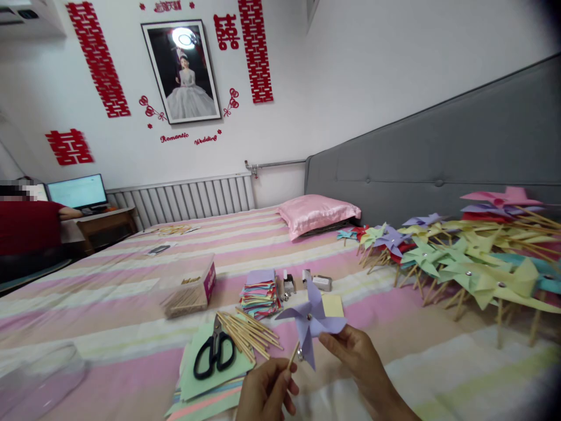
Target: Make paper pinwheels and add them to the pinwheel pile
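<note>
A purple paper pinwheel (310, 317) with a small shiny centre is pinched at its right blade by my right hand (357, 356). My left hand (268, 390) grips a thin wooden stick (294, 354), whose upper end reaches the pinwheel's lower blades. Whether stick and pinwheel are joined, I cannot tell. Close to the stick's upper part is a small shiny metal piece (300, 354). Left of my hands, black-handled scissors (214, 354) rest on a stack of coloured paper (210, 393), beside a loose pile of wooden sticks (249, 332).
Coloured paper squares (259, 292) are stacked ahead, near small metal-bearing boxes (288, 283). A clear tub of sticks (190, 292) stands farther left. Many finished-looking pinwheels (471, 272) lie at right by the grey headboard (438, 140). A person in red (28, 228) sits far left.
</note>
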